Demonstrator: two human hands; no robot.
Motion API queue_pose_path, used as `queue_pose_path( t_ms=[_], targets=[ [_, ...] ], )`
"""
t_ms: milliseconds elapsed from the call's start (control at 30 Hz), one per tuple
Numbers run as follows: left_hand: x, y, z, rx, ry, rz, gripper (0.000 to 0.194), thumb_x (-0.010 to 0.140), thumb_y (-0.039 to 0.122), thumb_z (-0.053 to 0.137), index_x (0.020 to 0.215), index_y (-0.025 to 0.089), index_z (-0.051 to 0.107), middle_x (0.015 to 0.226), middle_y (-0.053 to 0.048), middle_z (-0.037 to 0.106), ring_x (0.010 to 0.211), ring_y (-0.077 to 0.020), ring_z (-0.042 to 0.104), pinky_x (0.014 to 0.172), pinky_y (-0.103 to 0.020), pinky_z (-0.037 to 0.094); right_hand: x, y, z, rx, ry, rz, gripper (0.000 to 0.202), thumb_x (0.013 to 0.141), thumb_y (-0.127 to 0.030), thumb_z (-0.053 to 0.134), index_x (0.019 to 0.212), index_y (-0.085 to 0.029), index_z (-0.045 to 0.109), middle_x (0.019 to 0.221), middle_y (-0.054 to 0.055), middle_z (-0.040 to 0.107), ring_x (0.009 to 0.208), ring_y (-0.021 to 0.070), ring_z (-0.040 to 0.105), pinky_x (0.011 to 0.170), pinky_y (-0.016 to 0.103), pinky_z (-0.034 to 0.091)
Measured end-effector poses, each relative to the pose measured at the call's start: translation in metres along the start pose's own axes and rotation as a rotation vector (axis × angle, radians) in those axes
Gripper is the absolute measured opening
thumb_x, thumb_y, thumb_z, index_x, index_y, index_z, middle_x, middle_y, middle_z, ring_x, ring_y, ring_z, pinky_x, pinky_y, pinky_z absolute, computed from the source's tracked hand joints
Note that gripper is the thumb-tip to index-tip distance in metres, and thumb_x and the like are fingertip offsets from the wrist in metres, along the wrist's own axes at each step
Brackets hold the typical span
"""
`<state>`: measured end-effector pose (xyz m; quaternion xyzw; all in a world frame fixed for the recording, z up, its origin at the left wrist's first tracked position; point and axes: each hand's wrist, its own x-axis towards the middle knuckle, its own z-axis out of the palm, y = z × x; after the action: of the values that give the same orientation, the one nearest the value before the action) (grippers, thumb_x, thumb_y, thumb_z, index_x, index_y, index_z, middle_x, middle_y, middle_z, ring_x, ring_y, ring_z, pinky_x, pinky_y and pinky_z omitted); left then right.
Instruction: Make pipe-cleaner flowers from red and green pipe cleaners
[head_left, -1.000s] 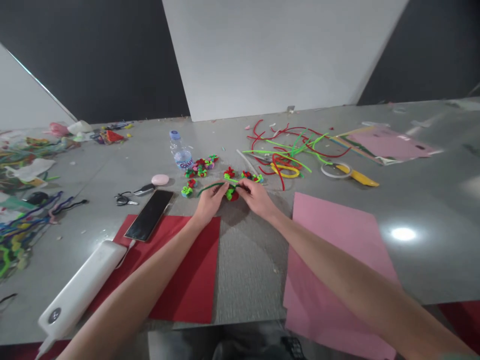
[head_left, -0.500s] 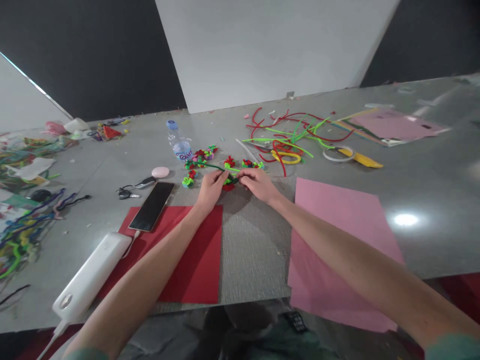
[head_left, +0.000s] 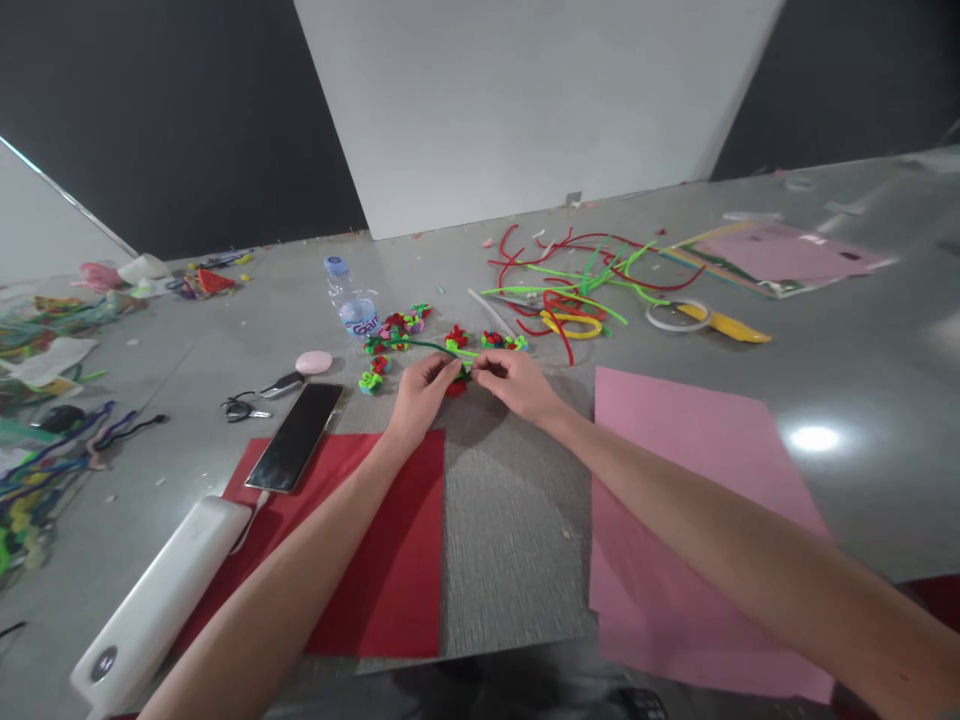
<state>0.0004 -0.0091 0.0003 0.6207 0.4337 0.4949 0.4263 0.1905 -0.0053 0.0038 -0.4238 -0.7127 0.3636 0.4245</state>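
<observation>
My left hand (head_left: 425,393) and my right hand (head_left: 517,384) meet over the middle of the table, fingers pinched close together. Between them is a dark green pipe cleaner (head_left: 429,346), its long end reaching out to the left past my left hand. Both hands are closed on it, though the fingertips partly hide the grip. A red pipe-cleaner piece (head_left: 456,389) shows just below the fingertips. Small pipe-cleaner flowers lie around: a red and green one (head_left: 456,338) behind my hands, a green one (head_left: 370,383) to the left, and a multicoloured cluster (head_left: 405,322) near the bottle.
Red paper (head_left: 397,560) and pink paper (head_left: 675,470) lie in front. To the left are a phone (head_left: 296,437), a power bank (head_left: 165,600), small scissors (head_left: 241,410) and a water bottle (head_left: 351,298). Loose pipe cleaners (head_left: 592,275), a tape roll (head_left: 677,316) and a yellow cutter (head_left: 731,324) lie right.
The view has shifted slightly, so the table things sit lower in the picture. My hands stay together at the dark green pipe cleaner, with fingers slightly repositioned.
</observation>
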Motion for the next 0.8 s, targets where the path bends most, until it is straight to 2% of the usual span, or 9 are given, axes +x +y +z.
queue_pose_path(
  t_ms=[100, 200, 333, 433, 500, 600, 667, 800],
  targets=[
    [0.000, 0.002, -0.002, 0.031, -0.015, -0.009, 0.019, 0.087, 0.036, 0.077, 0.092, 0.018, 0.077, 0.082, -0.001, 0.068, 0.074, -0.0149, 0.056, 0.067, -0.026, 0.041, 0.000, 0.000, 0.000, -0.036, 0.003, -0.022, 0.023, 0.089, -0.040, 0.061, 0.076, -0.021, 0.060, 0.068, -0.003, 0.054, 0.066, 0.0139, 0.045, 0.067, 0.031, 0.033],
    [0.001, 0.001, -0.005, 0.057, -0.002, 0.011, 0.015, 0.087, 0.032, 0.075, 0.087, 0.018, 0.077, 0.078, 0.000, 0.067, 0.073, -0.0145, 0.056, 0.068, -0.026, 0.041, -0.003, -0.004, 0.001, -0.111, 0.014, -0.091, 0.023, 0.092, -0.037, 0.062, 0.076, -0.022, 0.059, 0.070, -0.002, 0.058, 0.068, 0.0146, 0.048, 0.068, 0.031, 0.035],
    [0.001, -0.001, -0.007, 0.031, -0.005, -0.007, 0.012, 0.085, 0.029, 0.073, 0.089, 0.018, 0.077, 0.076, 0.000, 0.067, 0.069, -0.0142, 0.055, 0.065, -0.026, 0.042, -0.008, -0.010, 0.003, -0.206, 0.135, -0.210, 0.006, 0.094, -0.026, 0.062, 0.090, -0.022, 0.065, 0.077, -0.001, 0.066, 0.070, 0.0149, 0.053, 0.071, 0.030, 0.039],
    [0.001, -0.001, -0.009, 0.031, -0.021, -0.022, 0.012, 0.083, 0.029, 0.074, 0.089, 0.019, 0.078, 0.075, 0.000, 0.067, 0.066, -0.0136, 0.054, 0.063, -0.026, 0.041, -0.009, -0.010, 0.005, -0.256, 0.138, -0.290, 0.025, 0.098, -0.016, 0.054, 0.112, -0.021, 0.073, 0.100, 0.004, 0.077, 0.078, 0.0162, 0.062, 0.077, 0.031, 0.045],
    [0.001, -0.001, -0.011, 0.049, -0.031, -0.026, 0.013, 0.082, 0.029, 0.074, 0.088, 0.019, 0.079, 0.074, 0.000, 0.067, 0.065, -0.0134, 0.054, 0.063, -0.027, 0.041, -0.009, -0.008, 0.006, -0.288, 0.125, -0.324, 0.036, 0.098, -0.011, 0.050, 0.121, -0.022, 0.076, 0.115, 0.007, 0.078, 0.087, 0.0175, 0.066, 0.082, 0.032, 0.048],
    [0.001, 0.000, -0.013, 0.069, -0.060, -0.039, 0.013, 0.080, 0.029, 0.074, 0.086, 0.019, 0.079, 0.073, 0.000, 0.066, 0.064, -0.0132, 0.053, 0.061, -0.026, 0.039, -0.008, -0.004, 0.006, -0.328, 0.151, -0.315, 0.044, 0.097, -0.008, 0.052, 0.130, -0.023, 0.077, 0.118, 0.008, 0.077, 0.089, 0.0186, 0.067, 0.085, 0.033, 0.050],
    [0.000, 0.001, -0.014, 0.058, -0.086, -0.052, 0.013, 0.080, 0.029, 0.074, 0.085, 0.019, 0.079, 0.073, 0.001, 0.065, 0.063, -0.0130, 0.052, 0.060, -0.026, 0.038, -0.006, -0.001, 0.006, -0.337, 0.185, -0.290, 0.039, 0.098, -0.010, 0.057, 0.130, -0.022, 0.078, 0.117, 0.008, 0.077, 0.086, 0.0183, 0.066, 0.084, 0.033, 0.050],
    [0.000, 0.001, -0.015, 0.051, -0.115, -0.051, 0.014, 0.080, 0.031, 0.075, 0.087, 0.019, 0.080, 0.075, 0.000, 0.065, 0.065, -0.0132, 0.053, 0.062, -0.026, 0.039, -0.002, 0.003, 0.004, -0.344, 0.184, -0.276, 0.026, 0.099, -0.013, 0.064, 0.115, -0.022, 0.081, 0.107, 0.007, 0.077, 0.085, 0.0184, 0.065, 0.084, 0.033, 0.049]
  ],
)
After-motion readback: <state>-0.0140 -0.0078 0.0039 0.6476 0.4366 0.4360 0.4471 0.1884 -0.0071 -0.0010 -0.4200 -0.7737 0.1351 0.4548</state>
